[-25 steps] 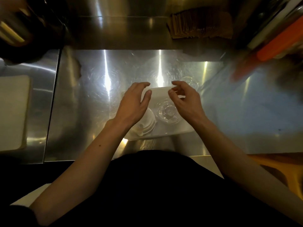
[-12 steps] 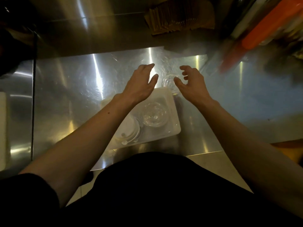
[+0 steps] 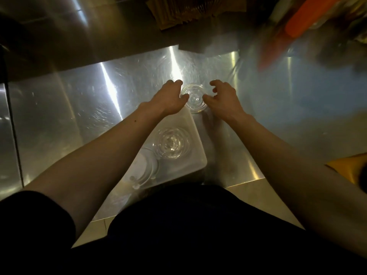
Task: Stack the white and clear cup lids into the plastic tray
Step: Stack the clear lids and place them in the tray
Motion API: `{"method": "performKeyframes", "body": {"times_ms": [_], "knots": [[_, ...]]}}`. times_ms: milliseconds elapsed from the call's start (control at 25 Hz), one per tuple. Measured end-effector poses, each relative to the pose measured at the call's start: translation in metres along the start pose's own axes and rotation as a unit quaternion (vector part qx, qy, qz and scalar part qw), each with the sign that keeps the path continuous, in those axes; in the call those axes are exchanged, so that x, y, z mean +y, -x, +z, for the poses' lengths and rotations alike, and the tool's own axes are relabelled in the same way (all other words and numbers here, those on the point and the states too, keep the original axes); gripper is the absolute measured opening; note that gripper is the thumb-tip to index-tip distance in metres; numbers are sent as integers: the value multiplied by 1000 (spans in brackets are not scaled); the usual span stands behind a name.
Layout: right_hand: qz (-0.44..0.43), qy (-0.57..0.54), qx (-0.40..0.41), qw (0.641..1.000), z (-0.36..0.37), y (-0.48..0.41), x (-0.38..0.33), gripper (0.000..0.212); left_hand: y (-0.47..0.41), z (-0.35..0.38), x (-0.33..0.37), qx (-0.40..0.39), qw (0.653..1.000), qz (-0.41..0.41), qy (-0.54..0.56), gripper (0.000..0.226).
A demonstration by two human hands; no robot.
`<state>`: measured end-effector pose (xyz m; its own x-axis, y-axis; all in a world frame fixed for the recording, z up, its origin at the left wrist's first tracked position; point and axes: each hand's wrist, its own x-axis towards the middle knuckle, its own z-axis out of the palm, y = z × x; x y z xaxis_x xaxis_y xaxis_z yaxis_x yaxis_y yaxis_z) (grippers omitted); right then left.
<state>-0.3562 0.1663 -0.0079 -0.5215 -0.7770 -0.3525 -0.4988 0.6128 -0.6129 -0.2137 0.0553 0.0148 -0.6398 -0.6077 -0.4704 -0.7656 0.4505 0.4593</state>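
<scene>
Just beyond the plastic tray (image 3: 195, 133), both hands' fingers (image 3: 175, 82) curl open around a light, flimsy clear lid stack (image 3: 193, 98), best gripped at its rim.

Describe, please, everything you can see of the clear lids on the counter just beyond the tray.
The clear lids form a short stack of see-through plastic with concentric rings and a raised centre. It sits on the steel counter past the tray. The left hand and right hand flank it, fingers curled; contact is unclear.
</scene>
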Motion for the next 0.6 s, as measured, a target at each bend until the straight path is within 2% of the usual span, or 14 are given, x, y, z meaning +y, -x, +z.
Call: {"method": "performKeyframes", "body": {"times_ms": [160,400,600], "knots": [[25,0,-15,1000,6,-9,7,54,-19,3,0,-20,1000,-16,4,52],[60,-33,0,998,9,-13,9,37,-36,5,-4,-26,1000,-13,-8,20],[124,-94,-9,988,11,-17,4,32,-40,7,-5,-5,998,-46,44,6]]}}
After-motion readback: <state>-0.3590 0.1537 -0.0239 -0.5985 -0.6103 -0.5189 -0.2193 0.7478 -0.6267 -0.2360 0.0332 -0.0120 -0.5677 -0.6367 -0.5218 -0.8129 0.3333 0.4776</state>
